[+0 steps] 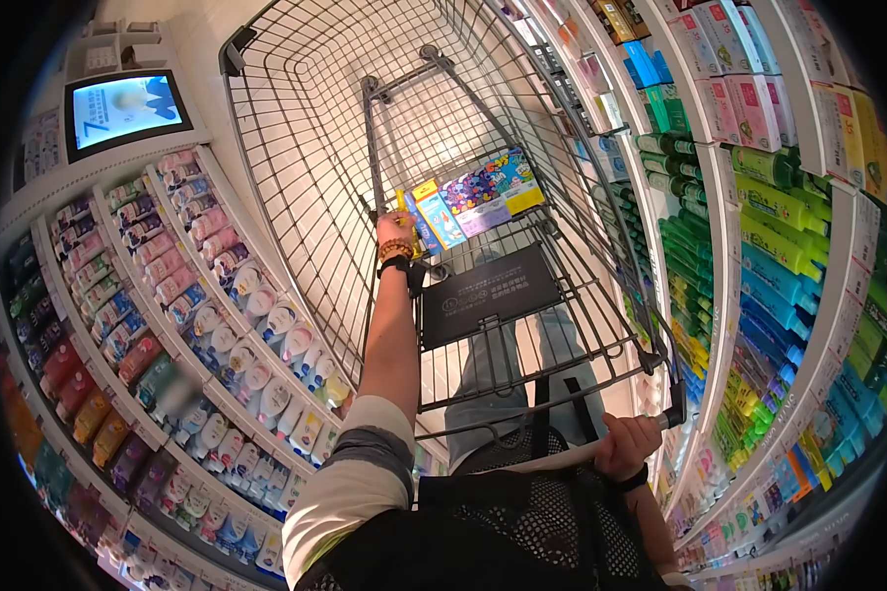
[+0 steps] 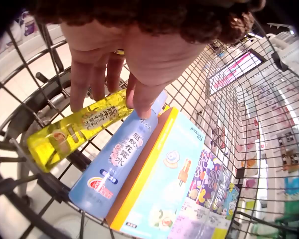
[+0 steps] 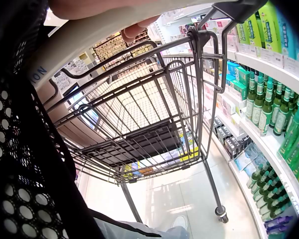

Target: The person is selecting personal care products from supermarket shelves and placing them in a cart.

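My left hand (image 1: pixel 394 231) reaches down into the shopping cart (image 1: pixel 419 340). In the left wrist view its fingers and thumb lie on either side of the upper part of a clear yellow bottle (image 2: pixel 74 130), which lies slanted over the wire. The thumb overlaps the top of a blue bottle (image 2: pixel 112 167) lying beside it. Against the blue bottle stands a light-blue box with a yellow edge (image 2: pixel 162 174), then a colourful patterned pack (image 1: pixel 488 192). My right hand (image 1: pixel 629 445) grips the cart handle (image 1: pixel 572 455); the right wrist view shows only part of that hand.
Shelves of pouches and bottles (image 1: pixel 237 345) curve along the left, below a lit screen (image 1: pixel 128 110). Shelves of green and blue bottles (image 1: pixel 779 246) run close along the right. A black panel (image 1: pixel 488 295) sits at the cart's near end. A black mesh bag (image 1: pixel 503 532) hangs before the body.
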{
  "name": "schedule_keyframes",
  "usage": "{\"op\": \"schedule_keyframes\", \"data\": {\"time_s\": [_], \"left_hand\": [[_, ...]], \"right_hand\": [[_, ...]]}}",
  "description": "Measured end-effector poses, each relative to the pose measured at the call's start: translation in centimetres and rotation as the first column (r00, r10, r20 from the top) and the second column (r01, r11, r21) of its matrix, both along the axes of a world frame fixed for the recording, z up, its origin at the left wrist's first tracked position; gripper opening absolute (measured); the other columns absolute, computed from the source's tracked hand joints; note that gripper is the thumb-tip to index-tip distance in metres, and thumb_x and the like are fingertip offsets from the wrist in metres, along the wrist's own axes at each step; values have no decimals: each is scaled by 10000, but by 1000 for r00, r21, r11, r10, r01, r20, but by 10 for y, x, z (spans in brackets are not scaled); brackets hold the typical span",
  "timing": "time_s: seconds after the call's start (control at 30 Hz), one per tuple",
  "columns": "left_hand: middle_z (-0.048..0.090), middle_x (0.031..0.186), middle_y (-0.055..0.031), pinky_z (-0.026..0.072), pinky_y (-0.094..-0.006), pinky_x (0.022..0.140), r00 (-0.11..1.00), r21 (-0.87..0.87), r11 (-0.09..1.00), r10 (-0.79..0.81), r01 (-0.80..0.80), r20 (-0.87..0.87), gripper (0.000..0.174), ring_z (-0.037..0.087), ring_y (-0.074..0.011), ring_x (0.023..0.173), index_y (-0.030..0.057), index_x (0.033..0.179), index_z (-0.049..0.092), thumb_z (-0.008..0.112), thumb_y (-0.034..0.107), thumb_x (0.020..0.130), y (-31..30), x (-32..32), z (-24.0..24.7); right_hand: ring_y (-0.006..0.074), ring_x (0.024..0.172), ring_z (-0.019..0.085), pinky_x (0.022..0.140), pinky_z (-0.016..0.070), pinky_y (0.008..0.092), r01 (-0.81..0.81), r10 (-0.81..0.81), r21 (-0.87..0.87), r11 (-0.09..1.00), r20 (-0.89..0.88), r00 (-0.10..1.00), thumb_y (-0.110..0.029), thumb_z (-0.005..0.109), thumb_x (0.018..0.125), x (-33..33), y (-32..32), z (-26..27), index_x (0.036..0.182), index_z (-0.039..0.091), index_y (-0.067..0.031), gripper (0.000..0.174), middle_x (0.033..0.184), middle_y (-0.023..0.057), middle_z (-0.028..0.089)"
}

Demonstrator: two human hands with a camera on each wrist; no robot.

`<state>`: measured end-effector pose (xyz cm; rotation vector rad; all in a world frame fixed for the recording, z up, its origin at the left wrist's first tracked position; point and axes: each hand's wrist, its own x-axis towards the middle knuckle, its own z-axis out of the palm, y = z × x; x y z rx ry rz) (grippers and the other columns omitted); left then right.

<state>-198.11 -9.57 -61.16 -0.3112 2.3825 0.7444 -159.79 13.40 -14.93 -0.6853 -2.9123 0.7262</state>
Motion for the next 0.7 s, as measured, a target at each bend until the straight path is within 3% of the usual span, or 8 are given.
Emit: {"op": "schedule_keyframes", "data": {"time_s": [0.1,0.13,0.27,0.43,0.5,0.6,0.63,0.7], "left_hand": [[742,969,-156,553,-414,810,996,-16,999,44,-43,76,258,718,-300,877,113,927,786,865,311,782,0,-2,20],[751,862,-140,553,-390,787,1000,51,999,15,-16,8,259,723,-271,830,94,951,776,847,295,804,-7,0,10],[747,860,-122,553,-374,745,989,165,977,124,-135,76,283,717,-232,816,73,975,759,845,285,808,-18,2,-15],[733,978,-115,602,-364,645,927,179,943,218,-280,305,243,695,-234,790,32,1013,723,793,213,867,-12,11,21],[733,966,-115,602,-360,613,929,129,977,113,-168,352,263,699,-235,765,-12,1043,717,770,195,889,-6,16,40],[749,884,-122,537,-338,567,892,80,991,56,-103,449,308,693,-210,670,-16,1116,727,760,199,899,-22,26,12],[736,966,-160,573,-364,660,881,145,983,33,-114,473,302,719,-253,789,-68,1137,685,743,127,913,-19,24,10],[734,983,-146,560,-362,650,876,173,967,86,-188,475,266,708,-252,782,-62,1123,693,729,104,919,-16,24,10]], "right_hand": [[218,568,524,593,416,369,-7,8,38,999,-42,999,-237,543,779,2,1,-4,943,751,-50,324,671,44,613],[219,568,523,597,419,371,-3,5,37,999,-47,999,-233,542,777,2,0,-4,945,751,-50,325,665,41,603],[215,560,512,587,409,366,-25,32,92,995,-69,997,-199,557,757,1,2,-3,948,747,-50,308,642,31,567],[215,542,498,557,378,363,-5,7,23,1000,-92,996,-143,581,713,-4,3,-3,943,737,-57,291,628,22,537],[215,536,493,548,368,364,-4,3,-17,1000,-85,996,-127,586,697,-6,5,-1,942,733,-57,294,628,22,534],[215,534,490,535,358,360,7,-8,-7,1000,-81,997,-121,579,685,-9,7,1,924,732,-52,293,622,24,522],[212,533,487,529,353,355,7,-8,-8,1000,-107,994,-118,578,676,-9,7,0,915,731,-46,293,621,26,521],[209,531,484,523,349,351,16,-17,-7,1000,-134,991,-115,578,667,-9,8,-1,907,731,-41,294,620,29,520]]}}
